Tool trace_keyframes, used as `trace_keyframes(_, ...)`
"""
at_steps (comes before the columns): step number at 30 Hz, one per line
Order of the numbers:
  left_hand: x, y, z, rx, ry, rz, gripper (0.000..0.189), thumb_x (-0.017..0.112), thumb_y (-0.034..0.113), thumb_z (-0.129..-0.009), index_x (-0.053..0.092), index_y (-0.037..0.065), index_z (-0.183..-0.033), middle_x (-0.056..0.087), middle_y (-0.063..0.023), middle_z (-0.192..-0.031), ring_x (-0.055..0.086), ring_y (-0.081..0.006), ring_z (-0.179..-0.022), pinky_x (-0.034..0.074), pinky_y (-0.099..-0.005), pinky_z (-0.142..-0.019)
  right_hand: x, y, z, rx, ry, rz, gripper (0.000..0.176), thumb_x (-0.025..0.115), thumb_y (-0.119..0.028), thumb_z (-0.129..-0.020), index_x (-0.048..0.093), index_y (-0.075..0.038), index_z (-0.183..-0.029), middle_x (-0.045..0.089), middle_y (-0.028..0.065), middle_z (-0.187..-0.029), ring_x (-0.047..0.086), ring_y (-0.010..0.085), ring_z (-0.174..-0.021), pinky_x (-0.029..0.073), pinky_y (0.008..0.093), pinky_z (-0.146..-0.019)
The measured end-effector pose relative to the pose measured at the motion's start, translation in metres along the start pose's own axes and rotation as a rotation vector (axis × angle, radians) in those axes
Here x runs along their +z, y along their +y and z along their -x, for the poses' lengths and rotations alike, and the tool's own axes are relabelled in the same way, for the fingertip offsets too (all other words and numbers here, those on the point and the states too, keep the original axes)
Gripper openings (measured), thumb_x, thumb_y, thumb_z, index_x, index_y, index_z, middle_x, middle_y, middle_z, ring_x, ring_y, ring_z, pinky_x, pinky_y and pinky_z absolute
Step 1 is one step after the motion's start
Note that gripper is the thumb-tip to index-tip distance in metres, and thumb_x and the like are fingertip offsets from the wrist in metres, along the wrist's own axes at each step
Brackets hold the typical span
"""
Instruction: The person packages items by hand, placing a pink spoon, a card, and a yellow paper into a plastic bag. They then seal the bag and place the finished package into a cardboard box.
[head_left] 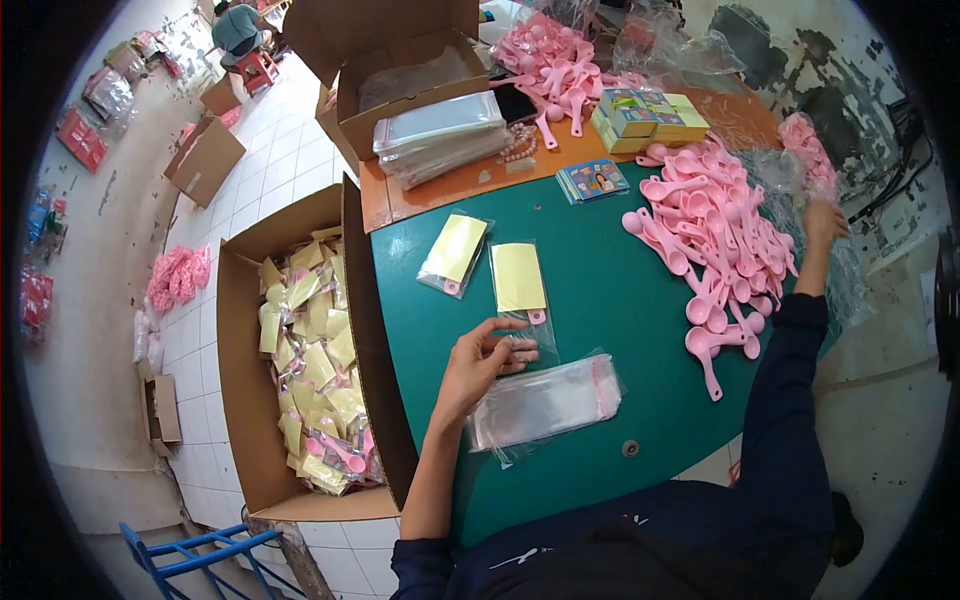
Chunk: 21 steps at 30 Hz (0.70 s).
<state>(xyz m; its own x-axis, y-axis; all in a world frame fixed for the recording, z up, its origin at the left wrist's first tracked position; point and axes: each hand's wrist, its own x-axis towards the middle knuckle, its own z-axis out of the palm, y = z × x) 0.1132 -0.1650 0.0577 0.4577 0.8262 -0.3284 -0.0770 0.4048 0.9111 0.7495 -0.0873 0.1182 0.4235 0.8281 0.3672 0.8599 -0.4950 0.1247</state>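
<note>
My left hand (488, 362) is closed on the loose end of a clear plastic bag (545, 345). Inside that bag are a pale yellow card (518, 277) and a pink spoon, of which only the handle end shows. Another packed bag (455, 250) lies to its left. Just below my left hand rests a stack of flat clear bags (550, 405). At the far right, my right hand (824, 222) grips a plastic bag of pink spoons (808, 150); its fingertips are partly hidden. Loose pink measuring spoons (715, 225) are heaped between my hands, nearer the right.
A tall carton (232, 400) full of packed bags stands left of the green table (590, 275). Printed cards (592, 181), card stacks (650, 118), clear sleeves (440, 135), an open box (400, 85) and more spoons (548, 60) lie toward the back. A person (237, 30) sits far off.
</note>
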Motion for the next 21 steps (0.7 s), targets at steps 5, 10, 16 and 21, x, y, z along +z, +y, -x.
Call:
trace_keyframes(5, 0.004, -0.004, -0.001, 0.063, 0.029, 0.067, 0.021, 0.045, 0.009, -0.094, 0.053, 0.000, -0.112, 0.062, -0.0145, -0.105, 0.063, -0.0182, -0.094, 0.052, -0.0272, -0.080, -0.069, -0.176, 0.118, -0.523, -0.113, -1.117, 0.041, 0.046, 0.000, -0.081, 0.045, -0.005, -0.122, 0.054, 0.0054, -0.109, 0.054, 0.0174, -0.090, 0.045, 0.0294, -0.080)
trace_keyframes(10, 0.006, 0.002, 0.002, 0.100, 0.021, 0.089, 0.021, 0.043, 0.010, -0.095, 0.053, 0.001, -0.111, 0.063, -0.0133, -0.104, 0.063, -0.0179, -0.094, 0.051, -0.0267, -0.080, -0.072, -0.328, 0.250, -1.026, -0.233, -1.059, 0.062, 0.075, -0.012, -0.069, 0.043, -0.010, -0.123, 0.044, 0.0127, -0.116, 0.048, 0.0234, -0.105, 0.043, 0.0348, -0.083)
trace_keyframes(16, -0.011, 0.009, 0.008, 0.101, 0.046, -0.157, 0.023, 0.050, 0.005, -0.091, 0.048, 0.004, -0.114, 0.063, -0.0122, -0.102, 0.064, -0.0172, -0.091, 0.053, -0.0272, -0.073, -0.084, -0.338, 0.251, -0.752, -0.294, -1.319, 0.018, 0.072, -0.006, -0.072, 0.056, -0.003, -0.080, 0.050, 0.0082, -0.094, 0.054, 0.0188, -0.080, 0.047, 0.0289, -0.069)
trace_keyframes(21, 0.012, 0.007, -0.003, 0.316, 0.165, -0.592, 0.022, 0.062, 0.001, -0.081, 0.053, -0.001, -0.101, 0.060, -0.0087, -0.087, 0.060, -0.0123, -0.082, 0.053, -0.0237, -0.063, -0.079, -0.331, 0.246, -0.727, -0.483, -1.378, 0.020, 0.071, -0.003, -0.072, 0.055, -0.001, -0.083, 0.047, 0.0078, -0.095, 0.056, 0.0165, -0.081, 0.048, 0.0279, -0.072)
